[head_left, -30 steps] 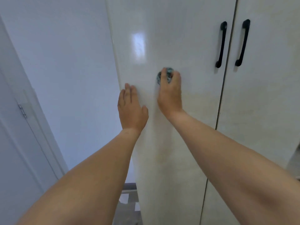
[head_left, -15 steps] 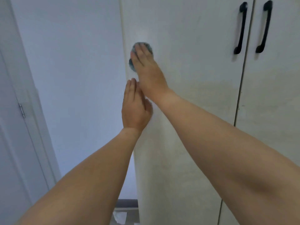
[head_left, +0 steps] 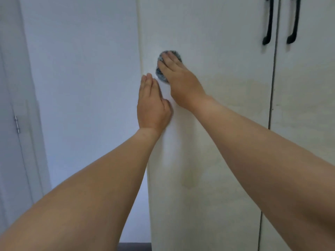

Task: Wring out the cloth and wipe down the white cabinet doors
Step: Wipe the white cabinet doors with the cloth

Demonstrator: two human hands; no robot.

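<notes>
A small grey-blue cloth (head_left: 160, 74) is bunched against the left white cabinet door (head_left: 217, 124), close to the door's left edge. My right hand (head_left: 178, 77) lies flat over the cloth and presses it to the door, hiding most of it. My left hand (head_left: 152, 105) rests flat on the same door just below and left of the cloth, fingers together, holding nothing. The right cabinet door (head_left: 304, 124) stands shut beside it.
Two black vertical handles (head_left: 268, 22) (head_left: 293, 22) sit at the top right, either side of the seam between the doors. A plain pale wall (head_left: 81, 87) runs left of the cabinet. A white room door with a hinge (head_left: 17, 124) is at the far left.
My right hand slid the cloth from the door's middle left and up to its left edge, then a little down and right. My left hand stayed flat on the door.
</notes>
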